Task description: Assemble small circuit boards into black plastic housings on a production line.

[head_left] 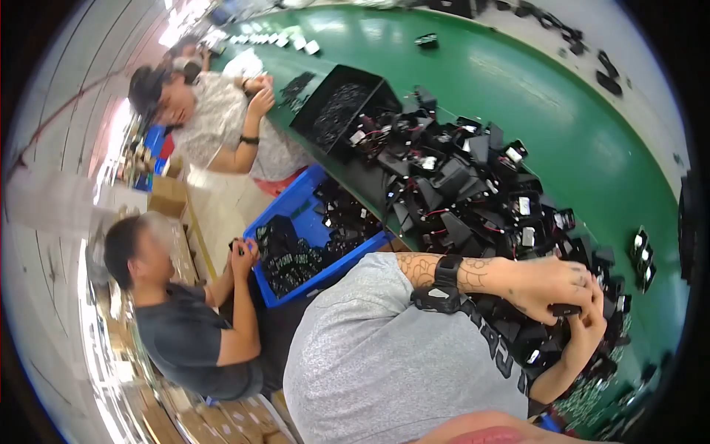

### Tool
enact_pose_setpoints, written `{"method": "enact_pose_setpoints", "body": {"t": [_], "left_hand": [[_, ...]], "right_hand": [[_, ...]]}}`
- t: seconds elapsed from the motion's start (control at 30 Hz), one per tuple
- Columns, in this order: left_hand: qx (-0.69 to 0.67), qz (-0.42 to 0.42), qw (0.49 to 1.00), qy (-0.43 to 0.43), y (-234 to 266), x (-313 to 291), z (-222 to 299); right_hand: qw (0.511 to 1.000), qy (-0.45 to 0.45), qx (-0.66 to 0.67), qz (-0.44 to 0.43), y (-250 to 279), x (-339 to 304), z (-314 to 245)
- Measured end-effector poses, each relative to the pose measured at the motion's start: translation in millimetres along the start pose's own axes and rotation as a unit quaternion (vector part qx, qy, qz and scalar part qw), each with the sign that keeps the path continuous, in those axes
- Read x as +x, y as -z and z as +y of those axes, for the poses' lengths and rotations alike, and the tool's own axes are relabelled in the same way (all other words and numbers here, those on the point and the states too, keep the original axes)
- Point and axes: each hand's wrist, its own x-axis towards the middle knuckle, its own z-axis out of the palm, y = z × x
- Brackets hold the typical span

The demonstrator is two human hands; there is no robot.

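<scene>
Leftward, a blue bin (pixel 296 214) sits beside the bench (pixel 532 96); then both hands meet over the black parts pile (pixel 458 192), left hand (pixel 543 285) and right hand (pixel 588 333) pinching one small black part (pixel 566 310), its long axis running between them.

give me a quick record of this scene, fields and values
left hand: tattooed, black wristband, gripping small black part
right hand: gripping the same part, opposite side
under hands: pile of black parts with wires, on green table
containers: black bin and blue crate, both holding dark parts
others: two people at the left, one in a dark shirt, one in a pale top
</scene>
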Motion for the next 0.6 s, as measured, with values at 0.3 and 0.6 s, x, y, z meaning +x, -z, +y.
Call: {"method": "enact_pose_setpoints", "body": {"t": [0.3, 0.6], "left_hand": [[-0.045, 0.175, 0.983, 0.045, 2, -24, -13], [0.024, 0.158, 0.987, 0.025, 14, -36, -8]], "right_hand": [[0.997, 0.041, 0.005, -0.067, -24, 24, -3], [0.995, 0.018, 0.021, -0.101, -35, 29, 5]]}}
